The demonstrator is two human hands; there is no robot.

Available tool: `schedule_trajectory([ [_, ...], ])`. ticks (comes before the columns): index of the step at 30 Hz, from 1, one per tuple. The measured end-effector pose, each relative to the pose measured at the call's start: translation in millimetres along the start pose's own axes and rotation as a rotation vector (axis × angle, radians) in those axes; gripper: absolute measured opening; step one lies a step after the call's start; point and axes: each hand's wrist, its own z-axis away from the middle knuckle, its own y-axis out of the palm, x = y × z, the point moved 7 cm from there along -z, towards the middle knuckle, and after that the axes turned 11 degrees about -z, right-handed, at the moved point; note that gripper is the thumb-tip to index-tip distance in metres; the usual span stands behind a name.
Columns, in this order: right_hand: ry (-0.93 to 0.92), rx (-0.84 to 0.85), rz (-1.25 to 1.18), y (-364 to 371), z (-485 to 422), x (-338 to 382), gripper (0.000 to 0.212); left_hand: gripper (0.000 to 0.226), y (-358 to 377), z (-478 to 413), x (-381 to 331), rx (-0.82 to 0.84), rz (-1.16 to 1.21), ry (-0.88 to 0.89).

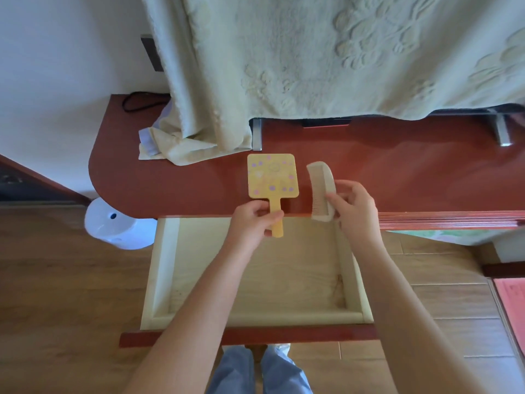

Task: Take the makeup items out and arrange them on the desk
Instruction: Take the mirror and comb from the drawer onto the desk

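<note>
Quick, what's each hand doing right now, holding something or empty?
Left hand grips the yellow mirror by its handle.
Right hand pinches the pale comb.

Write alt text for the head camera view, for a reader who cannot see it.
Seen from above, a person's left hand grips the handle of a yellow hand mirror while the right hand pinches a pale comb beside it, above a red-brown desk. An open drawer lies below.

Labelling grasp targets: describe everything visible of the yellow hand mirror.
The hand mirror is a yellow, plastic-looking paddle: a rounded square head with purple and white dots, and a short straight handle. The head sits over the red-brown desk; the handle juts over the open drawer, pinched by the left hand. Whether it rests on the desk is unclear.
</note>
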Motion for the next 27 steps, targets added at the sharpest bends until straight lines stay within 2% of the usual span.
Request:
schedule_trajectory([
  [4,-0.024,-0.038,0.113,12,-39,5,0.027,0.023,17,-42,-8,-0.035,-0.023,-0.020],
  [9,-0.035,-0.050,0.357,23,-59,-1,0.026,0.034,13,-64,-15,-0.180,-0.235,-0.016],
  [12,-0.053,-0.063,0.534,26,-62,-5,0.027,0.041,14,-61,-23,-0.256,-0.511,0.007],
  [17,-0.160,-0.061,0.596,26,-54,-3,0.028,0.038,23,-51,-45,-0.340,-1.060,0.105],
  [20,-0.265,-0.071,0.583,21,-37,0,0.033,0.041,22,-46,-44,-0.357,-1.178,0.135],
  [22,-0.396,-0.056,0.575,19,-14,2,0.035,0.042,16,-34,-42,-0.442,-1.181,0.273],
  [24,-0.559,0.006,0.593,21,21,-1,0.035,0.045,11,-8,-34,-0.498,-1.151,0.527],
  [25,-0.618,0.050,0.616,21,42,-7,0.036,0.048,7,9,-24,-0.492,-1.124,0.637],
  [27,-0.645,0.152,0.685,19,82,-31,0.042,0.060,-2,42,13,-0.410,-1.119,0.707],
])
